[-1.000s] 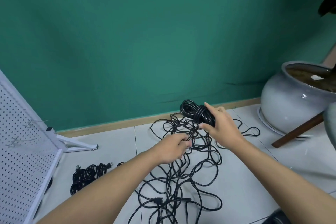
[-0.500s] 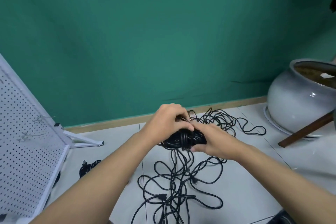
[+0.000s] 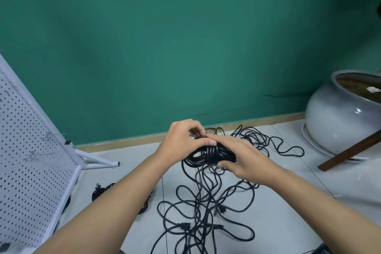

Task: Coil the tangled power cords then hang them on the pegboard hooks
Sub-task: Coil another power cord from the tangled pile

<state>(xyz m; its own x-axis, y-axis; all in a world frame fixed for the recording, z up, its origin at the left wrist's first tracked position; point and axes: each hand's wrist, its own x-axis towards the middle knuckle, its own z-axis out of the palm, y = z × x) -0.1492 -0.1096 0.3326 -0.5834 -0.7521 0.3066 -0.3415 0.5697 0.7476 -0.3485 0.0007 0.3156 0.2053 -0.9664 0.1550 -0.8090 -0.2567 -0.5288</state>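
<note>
Two hands meet on one coiled power cord (image 3: 206, 155), held above the floor. My left hand (image 3: 181, 143) closes over the bundle's top, its fingertips (image 3: 210, 142) pinching at the wrap; my right hand (image 3: 243, 158) clamps the coil's right side, thumb beneath. The step in hand appears to be securing the coil: several turns already band its middle. Next, I judge, the free end must be tucked so the turns hold, then the bundle carried left to the pegboard (image 3: 31, 167), whose wire hooks (image 3: 49, 134) stand bare. The cord is smooth, glossy black, round in section. Below the hands, the tangled cords (image 3: 206, 208) sprawl in loose loops on pale floor tiles (image 3: 278, 218). The pegboard is white perforated metal, leaning on a white frame.
</note>
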